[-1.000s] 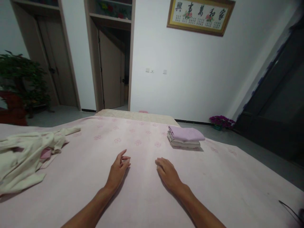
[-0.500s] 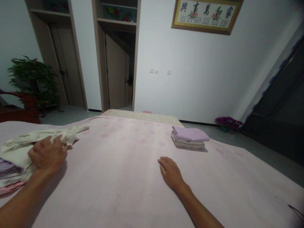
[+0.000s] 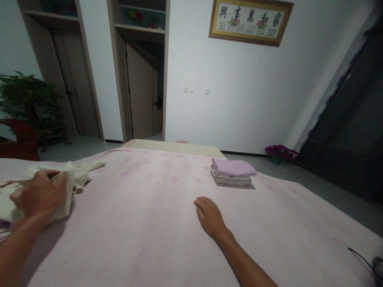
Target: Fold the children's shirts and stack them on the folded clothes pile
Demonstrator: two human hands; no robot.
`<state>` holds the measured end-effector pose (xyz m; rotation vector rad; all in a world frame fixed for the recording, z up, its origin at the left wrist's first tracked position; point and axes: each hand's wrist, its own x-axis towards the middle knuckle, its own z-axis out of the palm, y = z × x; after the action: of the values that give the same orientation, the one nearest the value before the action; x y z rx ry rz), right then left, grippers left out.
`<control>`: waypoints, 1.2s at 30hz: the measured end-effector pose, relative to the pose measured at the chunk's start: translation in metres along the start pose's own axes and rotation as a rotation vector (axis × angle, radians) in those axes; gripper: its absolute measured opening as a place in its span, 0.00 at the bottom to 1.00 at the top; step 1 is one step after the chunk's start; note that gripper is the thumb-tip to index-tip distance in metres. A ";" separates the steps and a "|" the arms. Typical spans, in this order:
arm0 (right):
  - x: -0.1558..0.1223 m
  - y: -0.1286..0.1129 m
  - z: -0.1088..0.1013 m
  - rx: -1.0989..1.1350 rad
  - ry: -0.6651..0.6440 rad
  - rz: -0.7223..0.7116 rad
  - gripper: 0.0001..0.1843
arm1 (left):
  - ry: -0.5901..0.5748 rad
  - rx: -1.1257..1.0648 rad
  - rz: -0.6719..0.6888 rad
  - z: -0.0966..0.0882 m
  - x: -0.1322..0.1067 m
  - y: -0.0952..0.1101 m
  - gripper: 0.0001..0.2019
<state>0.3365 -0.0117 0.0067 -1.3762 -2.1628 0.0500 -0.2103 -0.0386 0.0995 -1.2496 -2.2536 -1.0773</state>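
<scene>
Left hand (image 3: pixel 38 195) has drawn further left, clenched on the cream cloth (image 3: pixel 73 179), right hand (image 3: pixel 209 216) lying open on the pink bedspread (image 3: pixel 125 223); a slack pinch could let the cloth slip.

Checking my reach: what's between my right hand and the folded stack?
Head view: only pink flowered bedspread separates your right hand from the folded stack.

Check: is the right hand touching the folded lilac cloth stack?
Apart: the head view shows pink bedspread between the right hand and the folded lilac cloth stack.
</scene>
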 end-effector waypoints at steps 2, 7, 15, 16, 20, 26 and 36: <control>0.000 0.001 0.001 0.005 0.010 -0.003 0.15 | 0.038 -0.105 -0.095 -0.006 -0.007 0.038 0.27; -0.001 0.004 0.003 0.026 0.036 0.003 0.15 | -0.216 -0.677 0.026 -0.008 -0.069 0.136 0.21; -0.001 0.010 0.004 0.058 0.019 0.019 0.16 | -0.916 -0.869 0.389 0.008 -0.189 0.192 0.12; -0.001 0.010 0.004 0.060 0.018 0.019 0.15 | -0.856 -0.821 0.372 0.013 -0.188 0.185 0.13; -0.001 0.008 0.003 0.067 0.026 0.024 0.15 | -0.567 -0.568 0.348 0.045 -0.169 0.144 0.15; 0.000 0.004 0.000 0.073 0.021 0.038 0.15 | -0.404 -0.291 0.443 0.088 -0.156 0.092 0.19; 0.000 0.003 0.000 0.058 0.032 0.048 0.16 | -0.406 -0.209 0.544 0.095 -0.164 0.090 0.20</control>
<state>0.3394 -0.0106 0.0056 -1.3865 -2.0856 0.1080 -0.0394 -0.0305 -0.0221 -2.1726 -1.8855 -0.9196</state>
